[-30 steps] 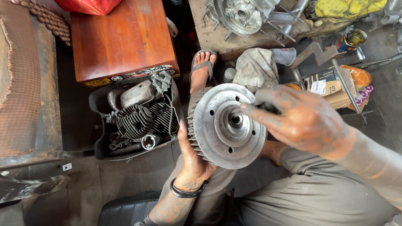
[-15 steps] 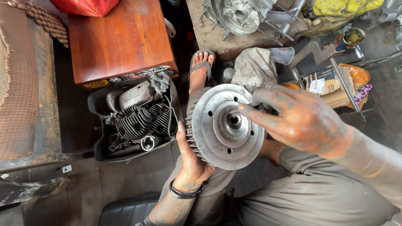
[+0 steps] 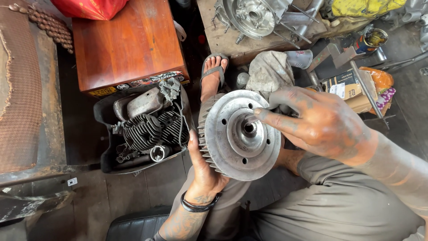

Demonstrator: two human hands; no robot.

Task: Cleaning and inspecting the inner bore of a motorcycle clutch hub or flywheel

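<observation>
Here a round metal wheel with fins along its rim is held over the person's lap, its flat face turned up toward the camera. It is cupped from below and from the side by the left hand, whose fingers are curled against the finned edge. The right hand is laid over the wheel's right side, its fingertips pressed beside the hub at the centre, so the wheel is gripped between both hands. A black band is worn on the left wrist. Just left of the wheel, a black tray of finned engine parts is set on the floor. Beyond it a wooden box is seen, and a grey rag lies near a sandalled foot.
</observation>
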